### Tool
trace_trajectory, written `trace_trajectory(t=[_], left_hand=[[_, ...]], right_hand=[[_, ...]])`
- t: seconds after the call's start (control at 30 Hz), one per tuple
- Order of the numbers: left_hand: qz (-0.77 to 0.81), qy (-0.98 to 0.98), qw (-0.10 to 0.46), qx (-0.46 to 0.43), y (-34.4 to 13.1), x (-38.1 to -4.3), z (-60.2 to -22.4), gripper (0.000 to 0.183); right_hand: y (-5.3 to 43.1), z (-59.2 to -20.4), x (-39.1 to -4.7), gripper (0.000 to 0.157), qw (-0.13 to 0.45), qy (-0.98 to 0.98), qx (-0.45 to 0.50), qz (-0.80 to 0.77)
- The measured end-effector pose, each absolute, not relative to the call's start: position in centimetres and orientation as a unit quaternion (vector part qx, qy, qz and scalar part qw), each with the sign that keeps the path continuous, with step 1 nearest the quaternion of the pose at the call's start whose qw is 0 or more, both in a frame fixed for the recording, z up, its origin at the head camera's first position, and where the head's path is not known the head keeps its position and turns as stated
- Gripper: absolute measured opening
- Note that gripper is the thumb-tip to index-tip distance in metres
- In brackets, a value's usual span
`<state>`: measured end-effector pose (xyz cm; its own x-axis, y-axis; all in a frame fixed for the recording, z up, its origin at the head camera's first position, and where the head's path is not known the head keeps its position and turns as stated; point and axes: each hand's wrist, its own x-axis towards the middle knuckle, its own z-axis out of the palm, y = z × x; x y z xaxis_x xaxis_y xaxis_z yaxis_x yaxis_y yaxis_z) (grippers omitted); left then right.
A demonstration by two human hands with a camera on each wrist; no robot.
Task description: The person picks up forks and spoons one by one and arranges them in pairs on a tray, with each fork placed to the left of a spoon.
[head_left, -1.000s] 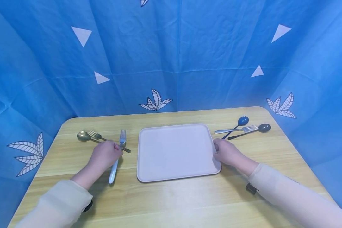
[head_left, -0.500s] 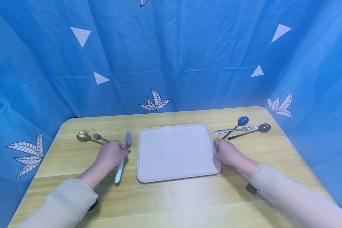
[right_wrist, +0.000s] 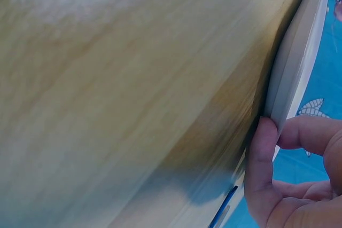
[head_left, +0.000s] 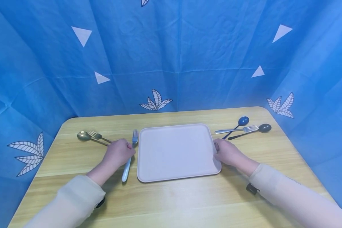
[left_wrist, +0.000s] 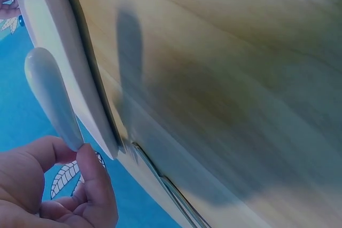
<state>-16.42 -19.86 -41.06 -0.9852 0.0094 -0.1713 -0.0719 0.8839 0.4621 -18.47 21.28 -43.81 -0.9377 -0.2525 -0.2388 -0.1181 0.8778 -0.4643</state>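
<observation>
My left hand point(head_left: 120, 152) pinches a fork point(head_left: 127, 170) with a pale handle. Its metal tines point away, just beside the left edge of a pale rectangular tray point(head_left: 176, 152). In the left wrist view the fork's handle point(left_wrist: 51, 89) rises between thumb and finger, held above the table, where its shadow falls. My right hand point(head_left: 227, 152) grips the tray's right edge. Seen from the right wrist, thumb and finger pinch the tray's rim point(right_wrist: 291, 73). A gold spoon point(head_left: 83, 136) and a gold fork point(head_left: 95, 135) lie left of my left hand, their handle ends partly hidden.
Beyond my right hand a blue spoon point(head_left: 243, 121), a silver fork point(head_left: 250, 128) and a dark spoon point(head_left: 264, 128) lie crossed. All stand on a wooden table point(head_left: 182, 202) with a blue curtain point(head_left: 176, 57) behind its far edge.
My left hand has moved right with the pale-handled fork, from over the gold cutlery handles to the tray's left side. My right hand and the tray have stayed put.
</observation>
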Motion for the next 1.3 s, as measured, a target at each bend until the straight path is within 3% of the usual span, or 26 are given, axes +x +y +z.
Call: trace_trajectory(t=[0.7, 1.0, 1.3], left_hand=[[0.256, 0.960, 0.108, -0.035, -17.6, -17.1, -41.7, 0.036], [0.249, 0.963, 0.092, -0.041, -16.9, -17.5, -41.8, 0.024], [0.244, 0.964, 0.096, -0.049, -16.0, -17.9, -42.2, 0.039]], right_hand=[[21.3, -43.6, -18.5, 0.049, 0.148, 0.958, -0.102, -0.224], [21.4, -43.8, -18.7, 0.045, 0.144, 0.959, -0.106, -0.220], [21.3, -43.8, -18.8, 0.047, 0.151, 0.957, -0.105, -0.224]])
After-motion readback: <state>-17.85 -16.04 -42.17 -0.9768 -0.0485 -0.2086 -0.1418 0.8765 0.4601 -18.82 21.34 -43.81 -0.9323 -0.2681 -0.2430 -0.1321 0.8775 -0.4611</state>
